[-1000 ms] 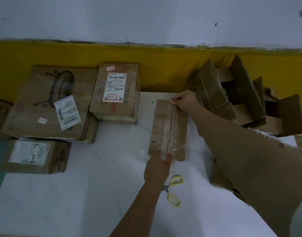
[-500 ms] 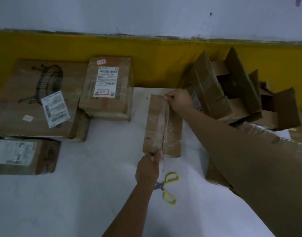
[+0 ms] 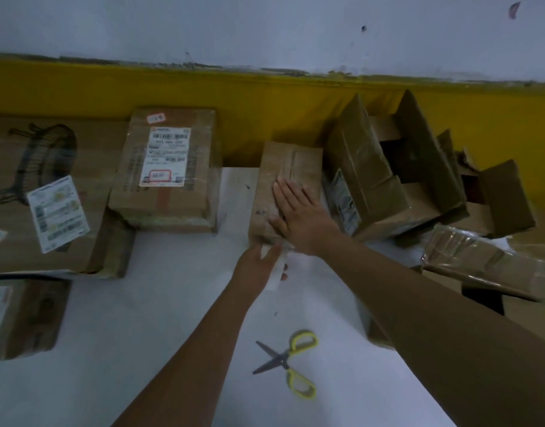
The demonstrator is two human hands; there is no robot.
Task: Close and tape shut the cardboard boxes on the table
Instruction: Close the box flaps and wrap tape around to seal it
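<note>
A small brown cardboard box lies shut in the middle of the white table, a strip of clear tape along its top seam. My right hand lies flat on the near half of the box top, fingers straight and pressing on the tape. My left hand is at the box's near edge and pinches the loose end of clear tape that hangs past the edge.
Yellow-handled scissors lie open on the table near me. Taped, labelled boxes sit to the left, with a large printed box beside them. Open boxes with raised flaps crowd the right side against the yellow wall.
My right hand slid from the box's far end toward me and now lies flat on the near half of the top. My left hand stays on the tape end. The view shifted.
</note>
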